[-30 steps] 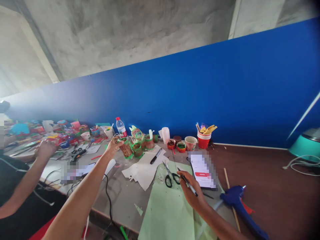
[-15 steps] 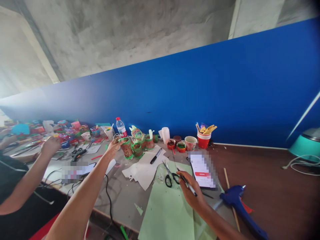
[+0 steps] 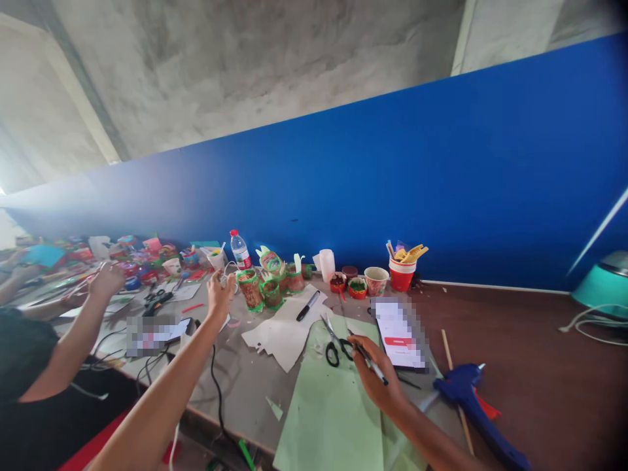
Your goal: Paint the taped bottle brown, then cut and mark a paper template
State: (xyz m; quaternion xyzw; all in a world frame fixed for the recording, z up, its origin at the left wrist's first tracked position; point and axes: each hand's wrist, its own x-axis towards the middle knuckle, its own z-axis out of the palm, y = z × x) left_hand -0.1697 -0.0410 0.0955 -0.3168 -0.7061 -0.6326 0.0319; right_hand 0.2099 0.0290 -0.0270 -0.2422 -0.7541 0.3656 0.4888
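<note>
My left hand (image 3: 220, 294) is raised at the left with its fingers apart and nothing in them. Just right of it stands a brown cup with green trim (image 3: 250, 290), which it does not appear to touch. Similar brown and green pieces (image 3: 271, 293) cluster beside that cup. My right hand (image 3: 371, 369) is closed round a pen (image 3: 373, 367) above a sheet of light green paper (image 3: 328, 412). Black-handled scissors (image 3: 336, 343) lie on the sheet, close to its fingertips. A torn white paper (image 3: 282, 333) bears a black marker (image 3: 308, 305).
Right of the paper are a phone (image 3: 400, 337) and a blue glue gun (image 3: 464, 386) beside a thin wooden stick (image 3: 447, 350). Paint pots (image 3: 358, 288) and a red cup of tools (image 3: 402, 275) line the blue partition. At left, another person's arm (image 3: 73, 340) reaches over the cluttered table.
My left hand has drawn back left from the brown and green cup, and its fingers have come away from the rim. My right hand keeps its place with the pen.
</note>
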